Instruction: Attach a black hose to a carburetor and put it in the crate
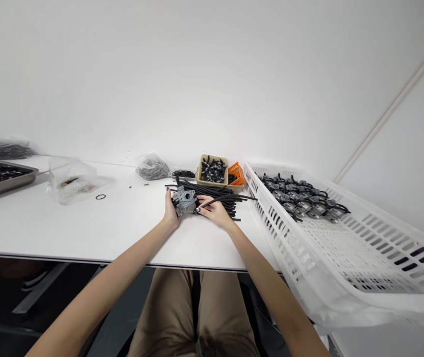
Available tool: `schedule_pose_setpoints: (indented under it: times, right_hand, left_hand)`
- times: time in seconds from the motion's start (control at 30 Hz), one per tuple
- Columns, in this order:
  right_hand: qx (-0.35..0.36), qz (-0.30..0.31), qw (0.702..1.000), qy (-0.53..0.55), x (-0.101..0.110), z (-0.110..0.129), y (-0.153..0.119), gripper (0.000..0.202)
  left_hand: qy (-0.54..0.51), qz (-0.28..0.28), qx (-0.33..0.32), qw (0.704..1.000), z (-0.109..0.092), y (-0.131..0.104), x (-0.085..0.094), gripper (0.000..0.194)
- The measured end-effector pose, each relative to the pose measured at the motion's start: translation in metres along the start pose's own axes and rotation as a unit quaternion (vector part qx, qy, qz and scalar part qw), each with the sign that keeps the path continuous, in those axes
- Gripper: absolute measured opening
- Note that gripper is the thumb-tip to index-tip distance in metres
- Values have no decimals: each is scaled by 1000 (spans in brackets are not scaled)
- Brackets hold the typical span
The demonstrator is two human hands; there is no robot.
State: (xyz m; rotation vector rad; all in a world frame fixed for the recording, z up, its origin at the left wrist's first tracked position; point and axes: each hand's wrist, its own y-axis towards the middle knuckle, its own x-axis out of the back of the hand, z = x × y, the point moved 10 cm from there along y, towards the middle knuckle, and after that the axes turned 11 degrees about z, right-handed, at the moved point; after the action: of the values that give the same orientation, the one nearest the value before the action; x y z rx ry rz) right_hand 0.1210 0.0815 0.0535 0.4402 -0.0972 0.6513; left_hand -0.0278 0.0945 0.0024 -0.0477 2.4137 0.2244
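A white table (85, 233) stands against a bare white wall. At its right end a white slotted crate (368, 248) holds grey carburetors with black hoses. A pile of black hoses (230, 191) lies centre. The left hand (170, 208) clasps 1 grey carburetor (185, 201) just above the table; the right hand (215, 210) pinches 1 hose (221, 198) beside it.

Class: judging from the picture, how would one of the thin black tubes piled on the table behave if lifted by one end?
The black tube in the right hand curves, so it probably droops rather than staying stiff. It is thin, so likely light. Being round, tubes in the pile may roll if nudged.
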Motion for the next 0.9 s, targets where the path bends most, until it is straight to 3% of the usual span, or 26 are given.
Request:
schedule_pose_setpoints:
  times: [0.17, 0.4, 0.7, 0.9]
  right_hand:
    - [-27, 28, 996, 83, -13, -10, 3, 40]
    - [-29, -4, 995, 97, -10, -13, 4, 45]
    - [21, 13, 997, 76, -25, -8, 4, 35]
    - [2, 7, 999, 33, -29, 2, 1, 22]
  left_hand:
    - [1, -5, 11, 1000, 0, -3, -3, 60]
    - [-1, -10, 11, 1000, 0, -2, 0, 60]
    - [-9, -12, 12, 1000, -2, -4, 0, 62]
    - [-20, -45, 20, 999, -2, -4, 9, 59]
